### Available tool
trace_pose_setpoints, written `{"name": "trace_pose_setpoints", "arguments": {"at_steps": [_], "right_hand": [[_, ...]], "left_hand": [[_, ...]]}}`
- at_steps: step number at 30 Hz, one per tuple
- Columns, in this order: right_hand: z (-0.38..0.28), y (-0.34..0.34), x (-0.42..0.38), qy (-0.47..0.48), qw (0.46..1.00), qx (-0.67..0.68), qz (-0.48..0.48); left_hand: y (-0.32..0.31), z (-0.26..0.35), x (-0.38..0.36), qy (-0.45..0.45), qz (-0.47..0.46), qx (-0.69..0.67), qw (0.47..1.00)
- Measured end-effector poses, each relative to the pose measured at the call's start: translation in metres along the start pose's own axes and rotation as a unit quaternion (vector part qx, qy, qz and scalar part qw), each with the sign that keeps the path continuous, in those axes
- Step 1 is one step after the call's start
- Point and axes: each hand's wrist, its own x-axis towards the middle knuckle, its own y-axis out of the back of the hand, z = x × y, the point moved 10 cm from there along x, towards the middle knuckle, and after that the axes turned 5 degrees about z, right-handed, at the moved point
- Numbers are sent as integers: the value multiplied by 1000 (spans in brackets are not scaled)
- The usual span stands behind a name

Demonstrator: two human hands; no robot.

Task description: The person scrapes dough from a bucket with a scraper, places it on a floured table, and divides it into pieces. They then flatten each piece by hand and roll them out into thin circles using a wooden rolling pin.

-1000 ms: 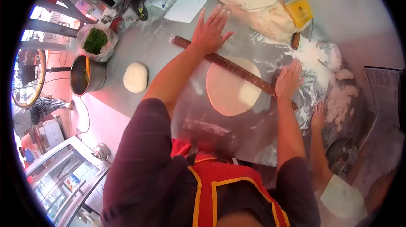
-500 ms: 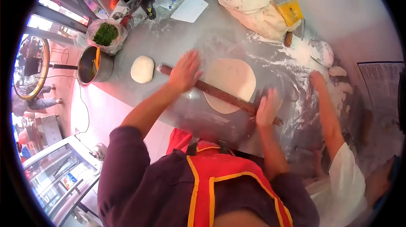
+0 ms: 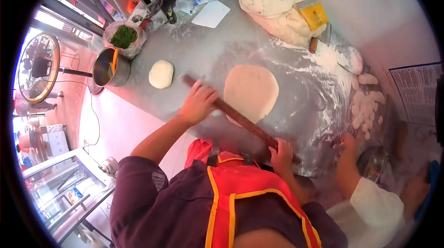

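Observation:
A flat, rounded sheet of dough (image 3: 252,91) lies on the grey worktop. The dark wooden rolling pin (image 3: 245,122) runs diagonally along its lower left edge. My left hand (image 3: 199,103) is wrapped round the pin's upper left part. Near the pin's lower right end, my right hand (image 3: 282,155) grips it, fingers curled over the wood. To the left of the sheet sits a small round dough ball (image 3: 161,74). A large folded mass of dough (image 3: 273,10) rests at the back, with a yellow-bladed scraper (image 3: 314,14) against it.
On the right, a co-worker's hand (image 3: 349,142) is near several small dough pieces (image 3: 365,109) and scattered flour (image 3: 326,61). A metal pot (image 3: 111,68) and a bag of chopped greens (image 3: 124,38) stand at the left edge. A white card (image 3: 211,14) lies at the back.
Both my hands have closed round the rolling pin, and it has moved toward my body, off most of the sheet. The co-worker's hand has moved nearer to the front.

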Motion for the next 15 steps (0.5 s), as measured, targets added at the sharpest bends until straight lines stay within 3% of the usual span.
{"name": "trace_pose_setpoints", "arguments": {"at_steps": [5,9,12,15], "right_hand": [[27,-13,-48,-83,996,27,33],[51,-4,-59,-145,986,14,80],[68,0,-62,-191,978,-13,87],[63,1,-63,-184,978,-37,89]], "left_hand": [[-84,64,69,-76,-30,-40,996],[-115,105,173,-115,-68,-42,990],[-124,138,242,-179,46,-84,979],[-123,154,263,-186,49,-81,978]]}}
